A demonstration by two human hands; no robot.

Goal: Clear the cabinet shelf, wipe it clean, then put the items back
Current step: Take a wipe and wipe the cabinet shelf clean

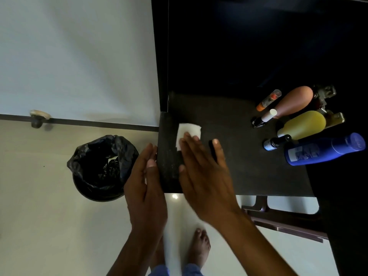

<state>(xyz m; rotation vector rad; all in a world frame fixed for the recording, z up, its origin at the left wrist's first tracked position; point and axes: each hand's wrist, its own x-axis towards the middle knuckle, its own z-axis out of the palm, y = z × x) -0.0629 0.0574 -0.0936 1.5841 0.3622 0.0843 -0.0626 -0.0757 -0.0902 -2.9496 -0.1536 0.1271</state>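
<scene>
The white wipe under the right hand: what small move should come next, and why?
Probably slide the white wipe rightward along the dark shelf. The right hand presses it flat near the left edge, where the left hand is cupped, and the stretch toward the bottles looks unwiped.

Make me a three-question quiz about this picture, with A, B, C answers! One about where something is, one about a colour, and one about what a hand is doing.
1. Where is the bin?
A. On the floor, left of the shelf
B. On the shelf
C. Behind the bottles

2. What colour is the bottle nearest the shelf's front edge?
A. Green
B. Blue
C. White

3. What is the right hand doing?
A. Lifting a bottle
B. Pressing flat on a white wipe
C. Hanging in the air

Answers: A, it stands on the pale floor beside the dark shelf; B, its body is blue; B, fingers lie flat over the wipe.
</scene>
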